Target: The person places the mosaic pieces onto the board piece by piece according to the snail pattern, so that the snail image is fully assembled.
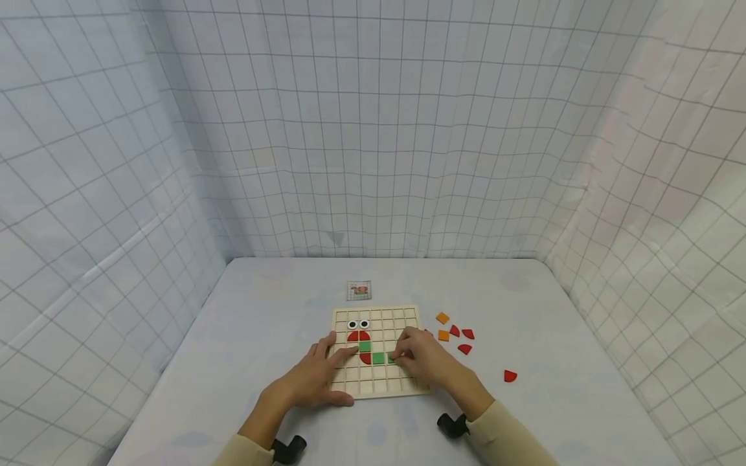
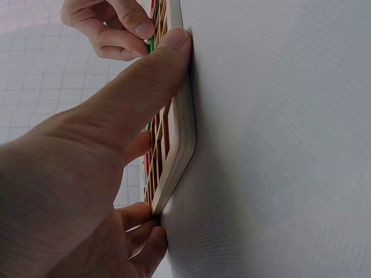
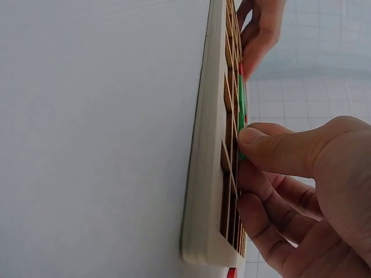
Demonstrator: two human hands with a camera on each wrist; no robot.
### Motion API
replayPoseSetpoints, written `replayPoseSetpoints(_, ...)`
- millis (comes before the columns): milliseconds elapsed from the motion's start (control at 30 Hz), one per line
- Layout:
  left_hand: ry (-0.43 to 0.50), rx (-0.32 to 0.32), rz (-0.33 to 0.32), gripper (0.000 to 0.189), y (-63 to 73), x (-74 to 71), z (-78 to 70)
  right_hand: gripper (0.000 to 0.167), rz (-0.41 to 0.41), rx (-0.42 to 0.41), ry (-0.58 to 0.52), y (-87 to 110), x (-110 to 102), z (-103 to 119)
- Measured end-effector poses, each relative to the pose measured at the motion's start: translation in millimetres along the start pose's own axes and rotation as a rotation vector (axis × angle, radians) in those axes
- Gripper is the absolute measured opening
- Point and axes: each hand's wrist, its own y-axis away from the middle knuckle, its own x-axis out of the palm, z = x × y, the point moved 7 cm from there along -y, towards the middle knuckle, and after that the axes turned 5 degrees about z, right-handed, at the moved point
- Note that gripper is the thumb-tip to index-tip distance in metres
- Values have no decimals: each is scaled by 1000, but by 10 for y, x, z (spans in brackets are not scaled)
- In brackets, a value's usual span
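Note:
A wooden grid board lies on the table, in front of both hands. My left hand spreads over its near left corner, thumb at the front edge, other fingers by the left side. The left index finger reaches in beside a green square tile. My right hand pinches another green square tile between thumb and fingers, at the board's surface. Directly left of it sits a green square tile. Red quarter-circle tiles and two eye tiles occupy other cells.
Right of the board lie loose orange square tiles and several red quarter-circle tiles, one farther off. A small picture card is behind the board. Grid-patterned curtains enclose the white table.

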Motion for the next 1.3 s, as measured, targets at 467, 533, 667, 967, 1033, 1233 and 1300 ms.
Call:
replayPoseSetpoints(467,12,4,13,106,16,-1,-9,7,13,-12,-6,-57,67,45)
replayPoseSetpoints(533,6,5,10,105,16,-5,-17,6,12,-18,-6,-48,62,43)
replayPoseSetpoints(667,1,0,6,105,11,-8,-18,7,18,-19,-6,-21,53,27)
replayPoseSetpoints(967,4,3,0,105,9,-5,-12,16,19,-23,14,40,53,-45)
replayPoseSetpoints(1033,7,3,-1,105,8,-1,-10,18,9,-21,11,61,42,-64)
replayPoseSetpoints(1233,7,1,-2,105,4,8,-1,19,-49,-47,37,138,-43,-122)
replayPoseSetpoints(1300,10,3,-3,105,3,4,-2,19,-74,-54,38,168,-95,-157)
